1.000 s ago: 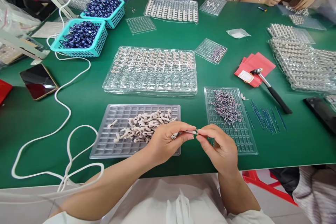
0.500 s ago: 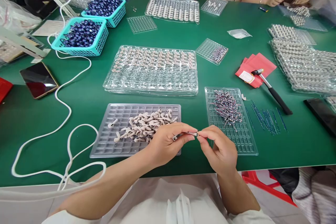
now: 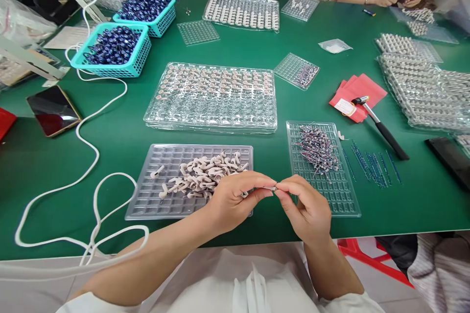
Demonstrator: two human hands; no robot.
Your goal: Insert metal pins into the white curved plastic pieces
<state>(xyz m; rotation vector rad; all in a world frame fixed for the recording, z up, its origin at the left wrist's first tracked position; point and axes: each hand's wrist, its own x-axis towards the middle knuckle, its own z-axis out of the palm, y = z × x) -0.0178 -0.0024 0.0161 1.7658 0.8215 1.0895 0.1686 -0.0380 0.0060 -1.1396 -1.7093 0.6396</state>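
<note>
My left hand [image 3: 233,200] is closed on a white earbud shell [image 3: 270,188], mostly hidden by the fingers. At the shell's right end my right hand [image 3: 310,210] makes a pinch, thumb against forefinger. Whatever sits between those fingertips is too small to make out. Beneath and left of my left hand, a pile of white earbud shells [image 3: 205,171] lies on a clear gridded tray [image 3: 157,205]. A second gridded tray [image 3: 345,200], just beyond my right hand, bears a heap of tiny wired parts [image 3: 317,149].
Farther back lies a clear blister tray [image 3: 213,112] partly filled with earbud pieces. A hammer [image 3: 385,134], red packets [image 3: 362,90] and thin blue strips [image 3: 372,168] are at right. Left are a phone [image 3: 54,111], white cable [image 3: 97,156] and turquoise baskets [image 3: 137,61]. Two people work opposite.
Both my hands stay nearly in place, and less of the shell shows between their fingertips. Across the table, the hands of the person in purple have shifted.
</note>
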